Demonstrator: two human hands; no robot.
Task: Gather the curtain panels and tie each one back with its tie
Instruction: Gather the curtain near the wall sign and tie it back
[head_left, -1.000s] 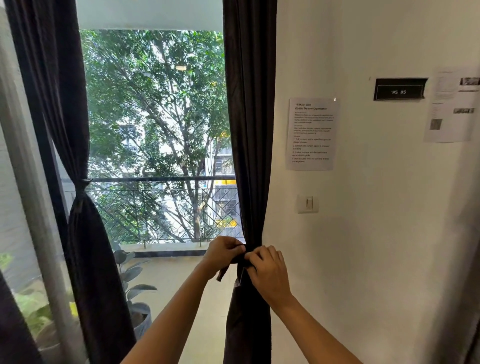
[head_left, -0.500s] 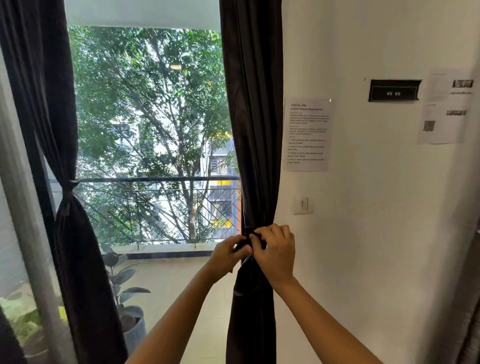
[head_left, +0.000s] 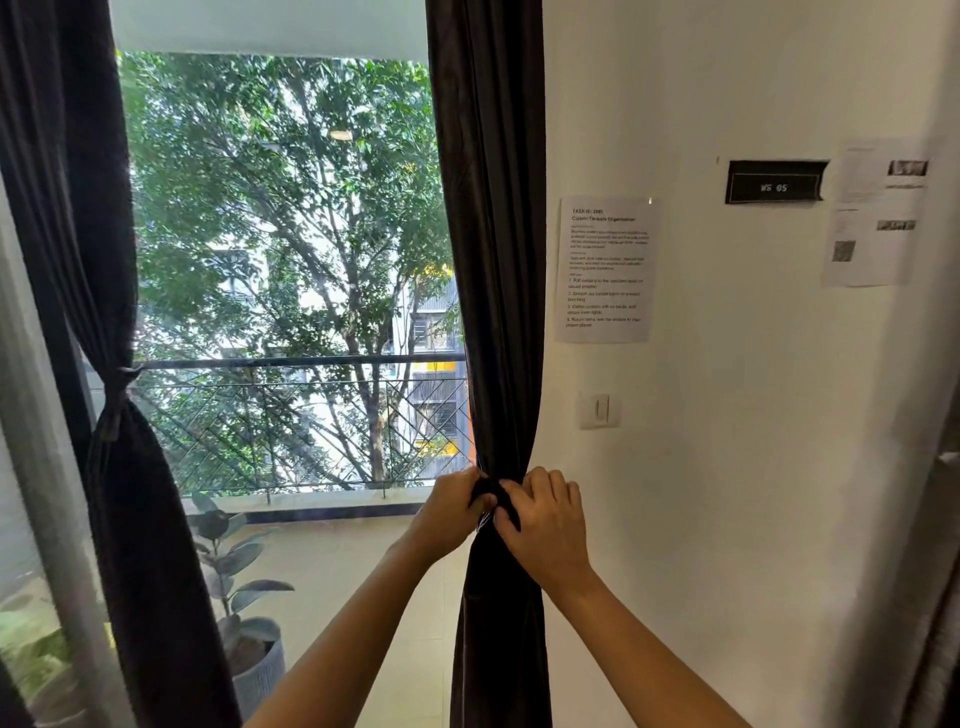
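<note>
Our left hand (head_left: 451, 512) and right hand (head_left: 545, 526) were together at the front of the curtain (head_left: 488, 260), knuckles almost touching. Both pinched the dark tie (head_left: 494, 492) between them. The left hand's fingers curled onto the tie from its side. The right hand's thumb and forefinger nipped the tie from the other side, and its other fingers lay loosely bent over the cloth. The tie sat right between the two hands, round the gathered curtain. The curtain narrowed to a waist there and hung as a bunched column above the hands and below our wrists. We could not tell whether the tie was knotted, since the hands covered most of it.

Far to the left of the left hand, and a little higher, the left curtain (head_left: 78, 208) was cinched by a second tie (head_left: 117, 385), with its cloth flaring out below. Between that curtain and our left forearm, lower than the hands, a plant (head_left: 234, 561) stood in a ribbed pot (head_left: 262, 670). Beyond the left hand, past the glass, a railing (head_left: 291, 362) ran above hand level with trees behind it. Up and to the right of the right hand a switch (head_left: 601, 410) sat on the wall (head_left: 727, 467). Higher on the wall hung a printed sheet (head_left: 605, 270), and farther right a dark label (head_left: 774, 183) hung beside another sheet (head_left: 878, 213).
</note>
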